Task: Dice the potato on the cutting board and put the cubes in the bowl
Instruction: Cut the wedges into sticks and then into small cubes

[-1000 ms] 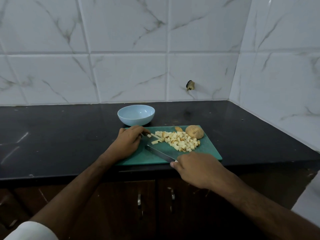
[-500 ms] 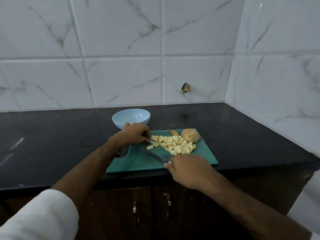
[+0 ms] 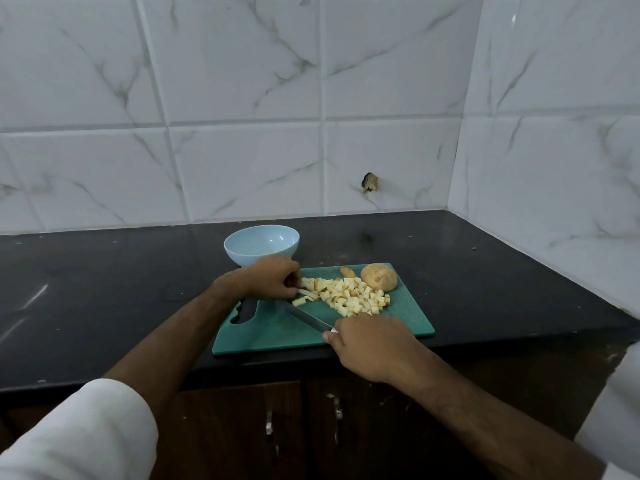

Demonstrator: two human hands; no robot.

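Two hands are working over the green cutting board [image 3: 408,322], which is lying at the front edge of the black counter [image 3: 104,289]. Left of the board, bare counter is stretching away. At the board's far left corner the pale blue bowl [image 3: 261,244] is sitting, just behind the left hand [image 3: 272,278], whose curled fingers are pinching pieces at the left end of the potato cubes [image 3: 349,296]. A knife [image 3: 306,317] is lying slantwise across the board, its handle being gripped by the right hand [image 3: 374,342] at the board's near edge. An uncut potato piece [image 3: 378,277] is resting at the board's far right corner, touching the pile; beyond it, counter is running to the tiled wall [image 3: 554,168]
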